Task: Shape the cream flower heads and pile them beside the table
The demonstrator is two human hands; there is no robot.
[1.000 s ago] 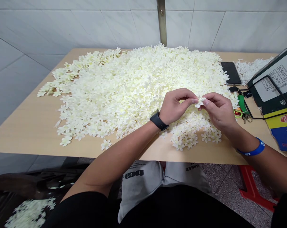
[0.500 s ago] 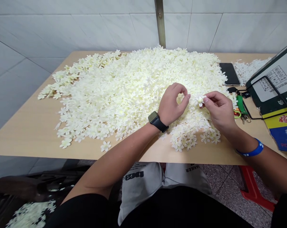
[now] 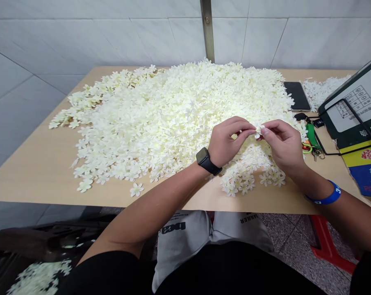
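A small white artificial flower [image 3: 258,132] is pinched between the thumb and fingertips of my right hand [image 3: 284,144]. My left hand [image 3: 228,140], with a black watch on its wrist, is closed in a pinch at the left side of that same flower. Its fingertips meet the petals, and the exact grip is partly hidden. Both hands are just above a wide pile of white flowers [image 3: 160,119] with pale yellow centres. One loose flower [image 3: 136,189] lies near the table's front edge.
At the right of the table [image 3: 28,172] lie a phone [image 3: 296,96], a heap of white bits [image 3: 323,90], keys with a green tag [image 3: 313,137] and a black wire frame before a printed box [image 3: 354,102]. A tiled wall bounds the back. More flowers [image 3: 40,278] sit at lower left.
My left hand has moved right, from an open curl beside the flower to a pinch against it. My right hand has stayed nearly in place with the flower.
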